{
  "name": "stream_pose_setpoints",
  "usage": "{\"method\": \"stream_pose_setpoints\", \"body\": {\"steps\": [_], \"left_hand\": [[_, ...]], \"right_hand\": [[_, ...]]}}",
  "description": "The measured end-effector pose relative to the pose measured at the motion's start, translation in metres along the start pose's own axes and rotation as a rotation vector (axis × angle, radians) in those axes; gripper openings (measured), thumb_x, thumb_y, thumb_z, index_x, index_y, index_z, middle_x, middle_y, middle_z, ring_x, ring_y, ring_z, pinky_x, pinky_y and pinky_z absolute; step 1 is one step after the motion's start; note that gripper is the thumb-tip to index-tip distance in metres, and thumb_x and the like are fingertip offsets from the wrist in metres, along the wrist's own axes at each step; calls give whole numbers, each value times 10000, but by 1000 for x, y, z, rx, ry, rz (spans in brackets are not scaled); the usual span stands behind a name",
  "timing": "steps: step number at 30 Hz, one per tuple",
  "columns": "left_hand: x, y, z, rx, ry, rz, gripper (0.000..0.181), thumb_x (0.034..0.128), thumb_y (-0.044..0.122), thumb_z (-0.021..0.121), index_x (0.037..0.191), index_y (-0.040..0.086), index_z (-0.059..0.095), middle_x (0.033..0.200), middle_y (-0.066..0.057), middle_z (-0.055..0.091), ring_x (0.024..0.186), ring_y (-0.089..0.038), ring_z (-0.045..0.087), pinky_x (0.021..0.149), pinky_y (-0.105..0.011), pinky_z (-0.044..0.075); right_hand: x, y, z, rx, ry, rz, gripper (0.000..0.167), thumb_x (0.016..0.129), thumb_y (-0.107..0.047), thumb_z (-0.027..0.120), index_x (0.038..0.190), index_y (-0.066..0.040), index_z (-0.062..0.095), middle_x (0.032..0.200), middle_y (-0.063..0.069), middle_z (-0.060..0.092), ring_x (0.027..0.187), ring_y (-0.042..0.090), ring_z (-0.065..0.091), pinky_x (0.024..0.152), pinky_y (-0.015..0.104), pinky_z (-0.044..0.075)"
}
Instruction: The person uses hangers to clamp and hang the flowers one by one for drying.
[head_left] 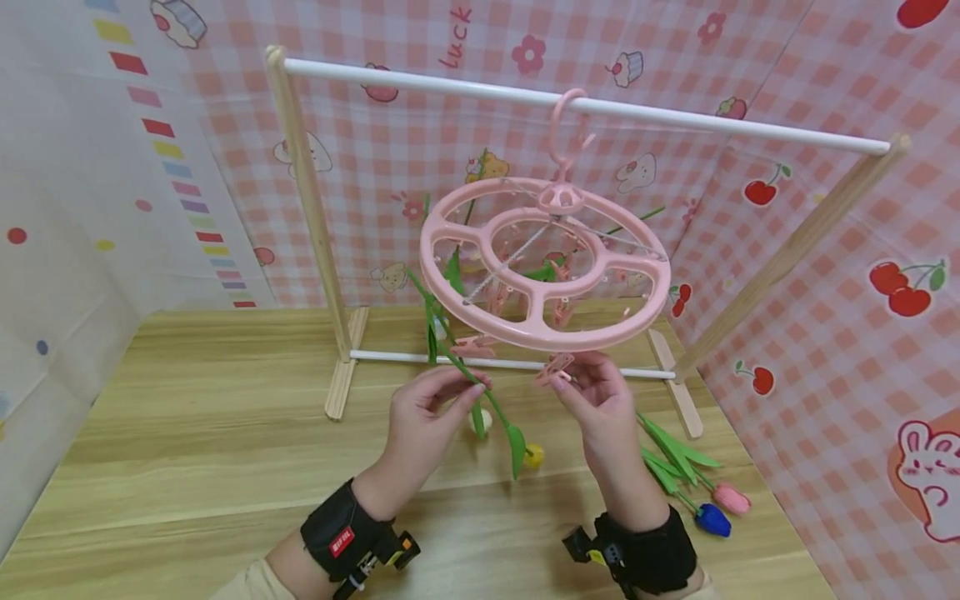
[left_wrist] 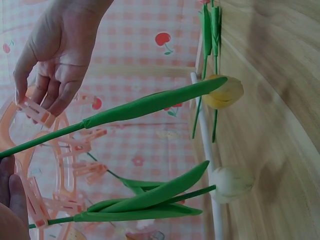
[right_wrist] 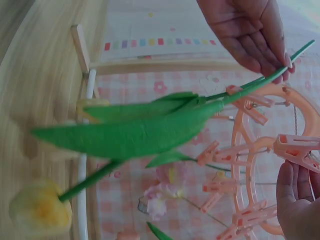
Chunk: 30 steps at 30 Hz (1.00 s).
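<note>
My left hand point(head_left: 423, 425) pinches the green stem of an artificial yellow tulip point(head_left: 534, 455) between thumb and fingers, with the bloom pointing down. My right hand point(head_left: 603, 412) pinches a pink clothespin point(head_left: 555, 371) below the front rim of a round pink drying hanger point(head_left: 573, 337). The tulip's stem lies apart from that clothespin. In the left wrist view a white tulip point(left_wrist: 232, 184) hangs head down beside the yellow one, its stem at another clothespin point(left_wrist: 36, 202). Pale pink flowers point(right_wrist: 162, 192) hang farther back in the right wrist view.
The hanger's hook point(head_left: 557, 137) sits over a white rod point(head_left: 450, 86) on a wooden-legged stand point(head_left: 307, 200). A pink tulip point(head_left: 731, 498) and a blue tulip point(head_left: 712, 520) lie on the wooden table point(head_left: 187, 467) at the right. Checked cloth point(head_left: 847, 200) covers the walls behind.
</note>
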<state>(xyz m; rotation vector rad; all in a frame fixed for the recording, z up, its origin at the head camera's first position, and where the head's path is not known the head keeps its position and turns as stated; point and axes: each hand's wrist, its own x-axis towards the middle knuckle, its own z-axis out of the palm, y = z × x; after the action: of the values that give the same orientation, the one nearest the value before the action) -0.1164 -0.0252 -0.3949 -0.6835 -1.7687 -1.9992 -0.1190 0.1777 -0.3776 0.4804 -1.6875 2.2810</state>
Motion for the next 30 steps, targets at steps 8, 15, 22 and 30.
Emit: {"method": "stream_pose_setpoints", "body": {"steps": [8,15,22,30], "left_hand": [[3,3,1,-28,-4,-26,181,834,-82,643,1011,-45,656,996,-235,665,933,-145,671,831,-318,569],[9,0,1,1,37,-7,163,826,-72,659,986,-41,667,959,-189,690,888,-121,677,793,-293,578],[12,0,1,14,59,-6,136,830,-43,669,964,-66,664,928,-216,689,877,-95,679,777,-276,582],[14,2,0,-25,52,-48,151,843,-30,660,990,-66,654,970,-222,681,901,-114,674,814,-279,572]], "right_hand": [[-5,-3,11,-54,-25,72,342,874,98,580,1180,-46,535,1034,35,631,967,140,619,838,230,553],[-5,-4,18,-68,-36,105,327,888,75,574,1186,-54,535,1094,43,629,1037,141,617,879,254,549],[-3,-2,20,-83,-38,97,319,894,80,562,1182,-56,549,1064,12,644,1009,131,620,854,246,553],[-2,-1,20,-74,-21,115,301,902,71,556,1163,-79,559,1074,10,640,1028,130,621,876,247,547]]}}
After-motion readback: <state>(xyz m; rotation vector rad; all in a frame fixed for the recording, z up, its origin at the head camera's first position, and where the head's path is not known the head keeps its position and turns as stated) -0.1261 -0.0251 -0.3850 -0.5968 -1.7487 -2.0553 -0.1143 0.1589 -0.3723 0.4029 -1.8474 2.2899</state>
